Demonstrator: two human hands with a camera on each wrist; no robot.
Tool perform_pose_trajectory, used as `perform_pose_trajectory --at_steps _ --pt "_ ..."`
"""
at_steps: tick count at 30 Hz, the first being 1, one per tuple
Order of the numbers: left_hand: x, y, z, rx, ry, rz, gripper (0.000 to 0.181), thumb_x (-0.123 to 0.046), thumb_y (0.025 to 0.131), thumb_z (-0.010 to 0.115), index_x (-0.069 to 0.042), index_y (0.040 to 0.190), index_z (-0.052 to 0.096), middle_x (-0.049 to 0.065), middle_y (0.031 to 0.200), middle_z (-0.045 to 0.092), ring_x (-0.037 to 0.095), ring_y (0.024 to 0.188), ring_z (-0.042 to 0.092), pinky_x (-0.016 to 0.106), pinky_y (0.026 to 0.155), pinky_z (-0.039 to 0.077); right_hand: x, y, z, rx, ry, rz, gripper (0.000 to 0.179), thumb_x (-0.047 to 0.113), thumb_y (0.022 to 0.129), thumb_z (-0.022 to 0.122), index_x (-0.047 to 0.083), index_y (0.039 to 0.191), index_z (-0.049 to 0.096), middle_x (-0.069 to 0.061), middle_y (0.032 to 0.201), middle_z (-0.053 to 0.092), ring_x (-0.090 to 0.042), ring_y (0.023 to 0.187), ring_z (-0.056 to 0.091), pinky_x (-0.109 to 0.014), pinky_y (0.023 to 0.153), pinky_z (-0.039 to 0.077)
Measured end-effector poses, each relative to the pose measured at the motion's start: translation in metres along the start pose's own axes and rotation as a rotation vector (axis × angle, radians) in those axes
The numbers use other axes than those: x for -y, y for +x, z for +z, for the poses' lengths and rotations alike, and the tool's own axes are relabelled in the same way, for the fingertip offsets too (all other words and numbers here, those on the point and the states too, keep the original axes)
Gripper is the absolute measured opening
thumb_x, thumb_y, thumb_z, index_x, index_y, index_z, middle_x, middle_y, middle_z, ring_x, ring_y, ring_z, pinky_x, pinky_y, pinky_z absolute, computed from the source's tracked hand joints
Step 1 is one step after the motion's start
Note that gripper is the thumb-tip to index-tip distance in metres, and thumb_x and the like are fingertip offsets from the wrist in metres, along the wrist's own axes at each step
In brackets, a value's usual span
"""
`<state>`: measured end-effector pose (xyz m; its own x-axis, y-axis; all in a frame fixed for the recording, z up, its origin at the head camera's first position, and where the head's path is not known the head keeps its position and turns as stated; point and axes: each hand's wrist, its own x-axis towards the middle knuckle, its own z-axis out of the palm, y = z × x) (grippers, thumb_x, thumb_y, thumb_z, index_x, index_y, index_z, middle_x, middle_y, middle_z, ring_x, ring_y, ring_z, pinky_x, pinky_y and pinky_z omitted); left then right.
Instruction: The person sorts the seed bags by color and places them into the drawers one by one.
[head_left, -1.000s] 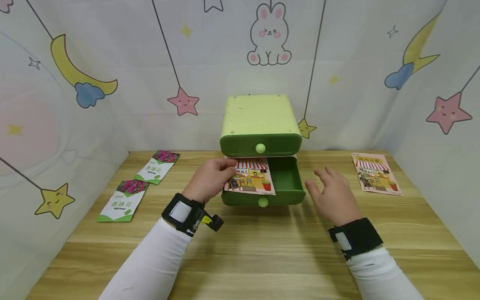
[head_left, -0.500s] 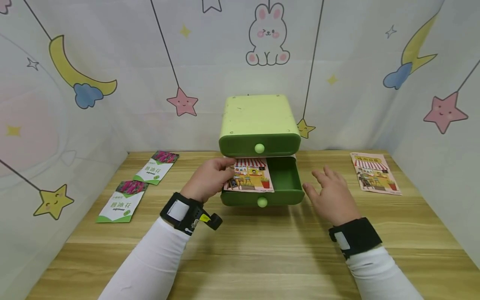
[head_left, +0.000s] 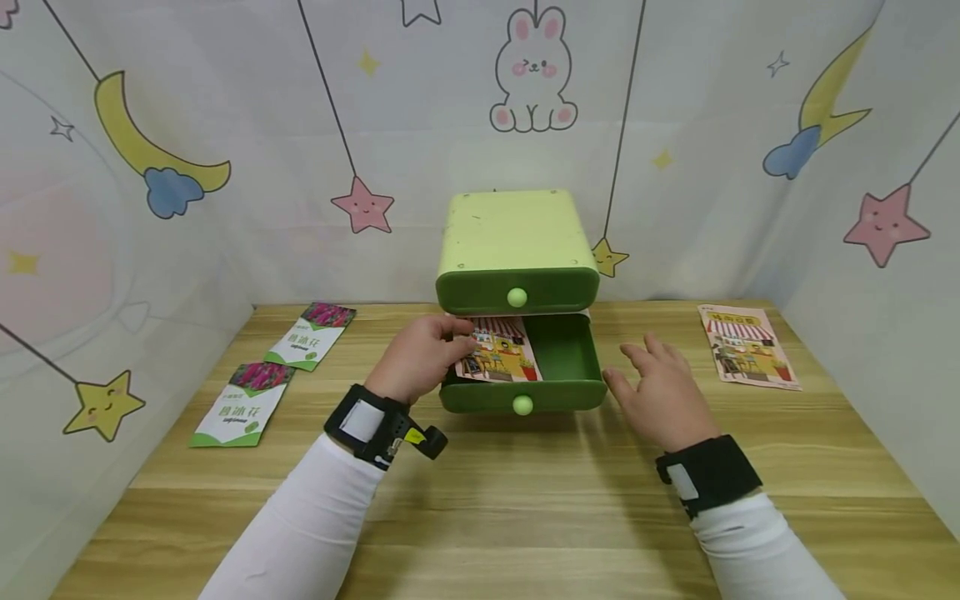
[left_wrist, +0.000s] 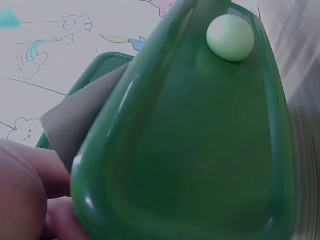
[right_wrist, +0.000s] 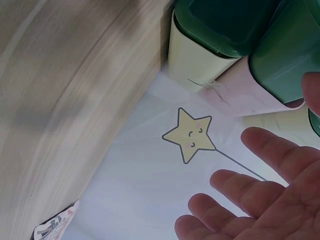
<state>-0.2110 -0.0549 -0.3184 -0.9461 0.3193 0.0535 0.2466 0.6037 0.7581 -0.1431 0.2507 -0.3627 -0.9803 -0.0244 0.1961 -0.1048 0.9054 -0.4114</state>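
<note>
My left hand pinches the left edge of a flat packet printed with a red-striped awning shopfront. The packet lies tilted at the left side of the pulled-out lower drawer, its bottom edge close to the drawer's front rim. In the left wrist view its plain grey back shows above the green drawer front, with my fingers at the drawer's corner. To the right of the drawer my right hand hovers with fingers spread, holding nothing; the right wrist view shows its palm.
The yellow-green cabinet stands at the back wall, its upper drawer pushed in. Two flower-printed packets lie on the left of the wooden table. A matching shopfront packet lies at the right.
The packet in my left hand has dropped lower and tilted; its bottom edge no longer overlaps the drawer front. Both hands stay nearly in place.
</note>
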Motion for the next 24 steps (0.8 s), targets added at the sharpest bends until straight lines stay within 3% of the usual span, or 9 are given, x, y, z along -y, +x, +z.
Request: perform_pose_trajectory --at_steps 3,8,15,24 --pt "-0.0015 0.0004 0.0002 0.006 -0.025 -0.016 0.032 -0.023 0.090 0.059 -0.009 0.118 0.065 0.001 0.118 0.058 0.014 0.082 0.054 0.032 0.067 0.048 0.0007 -0.0004 -0.0009 0.011 0.001 0.006 0.053 0.037 0.097 0.050 -0.002 0.133 0.048 -0.032 0.144 0.026 -0.048 0.129 0.017 -0.063 0.104 0.019" --pt "-0.0050 -0.0003 0.0001 0.024 -0.068 -0.047 0.035 -0.016 0.087 0.057 -0.008 0.121 0.063 0.002 0.113 0.058 0.015 0.055 0.049 0.026 0.045 0.040 0.0011 -0.0007 -0.0021 0.022 0.005 0.008 0.054 0.037 0.097 0.049 -0.002 0.134 0.047 -0.032 0.144 0.025 -0.048 0.129 0.016 -0.063 0.104 0.018" --pt "-0.0060 0.0001 0.0005 0.032 0.006 -0.020 0.036 -0.021 0.089 0.062 -0.010 0.123 0.062 0.002 0.100 0.062 0.016 0.063 0.055 0.030 0.052 0.048 0.0020 -0.0011 -0.0020 0.027 0.004 0.011 0.054 0.038 0.097 0.050 -0.002 0.134 0.046 -0.032 0.144 0.025 -0.048 0.129 0.016 -0.064 0.103 0.020" --pt "-0.0102 -0.0007 0.0010 0.020 0.091 -0.035 0.038 -0.025 0.090 0.062 -0.011 0.125 0.060 0.003 0.099 0.061 0.017 0.052 0.052 0.030 0.046 0.046 0.0021 -0.0016 -0.0017 0.028 0.008 0.009 0.054 0.036 0.096 0.051 -0.002 0.134 0.046 -0.032 0.144 0.025 -0.048 0.129 0.016 -0.064 0.104 0.020"
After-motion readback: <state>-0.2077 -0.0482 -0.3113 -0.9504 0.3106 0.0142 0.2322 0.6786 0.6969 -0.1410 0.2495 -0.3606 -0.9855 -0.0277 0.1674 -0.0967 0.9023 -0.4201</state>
